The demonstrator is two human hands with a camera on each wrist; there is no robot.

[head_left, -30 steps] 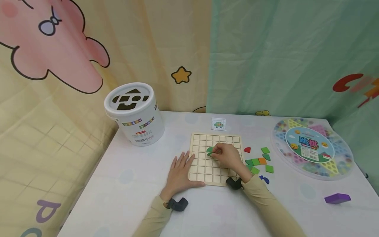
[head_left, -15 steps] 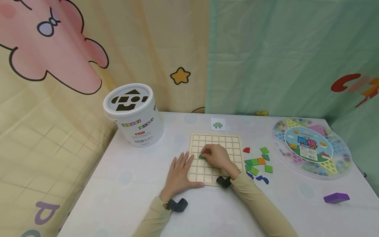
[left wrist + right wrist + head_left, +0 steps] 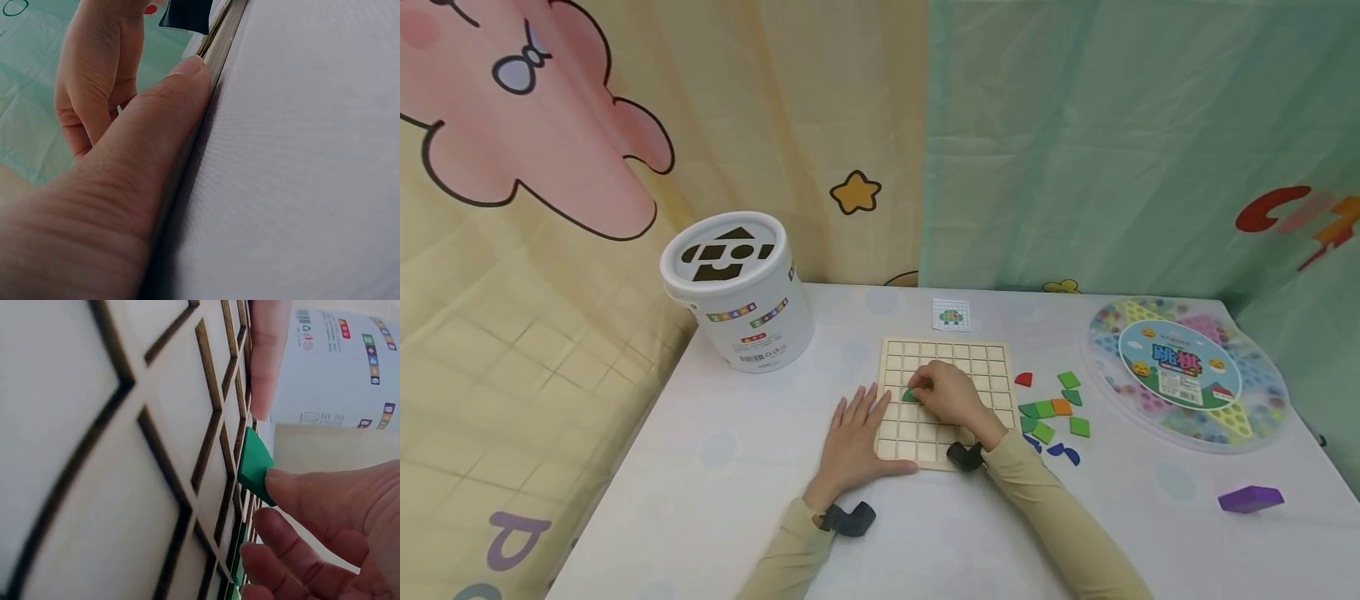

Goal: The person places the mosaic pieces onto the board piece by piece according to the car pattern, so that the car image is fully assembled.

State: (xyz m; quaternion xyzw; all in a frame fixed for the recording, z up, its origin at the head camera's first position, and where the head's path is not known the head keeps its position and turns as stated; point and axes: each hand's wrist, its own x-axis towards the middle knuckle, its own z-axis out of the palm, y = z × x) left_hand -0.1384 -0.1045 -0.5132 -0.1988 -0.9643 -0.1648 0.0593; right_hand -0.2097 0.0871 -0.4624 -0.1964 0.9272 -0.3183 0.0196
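Note:
A wooden grid board (image 3: 917, 433) lies flat on the table. My right hand (image 3: 951, 392) is over the board's left half, pinching a green quarter-round tile (image 3: 253, 464) between thumb and finger. In the right wrist view that tile stands tilted against the grid. Further green pieces (image 3: 239, 553) sit in the board beside the curled fingers; the hand hides them in the head view. Spread flat at the board's left side, my left hand (image 3: 850, 442) touches its edge with the fingers. Its thumb (image 3: 187, 69) lies along the near edge.
Loose green, orange, red and blue tiles (image 3: 1045, 409) lie right of the board. Behind it is a small pattern card (image 3: 951, 316). A white bucket (image 3: 760, 325) stands back left, a round game box (image 3: 1187, 375) back right, and a purple block (image 3: 1251, 499) front right.
My right hand has shifted left across the board with the green tile, then stayed nearly still over the last half second. The left hand has kept its place.

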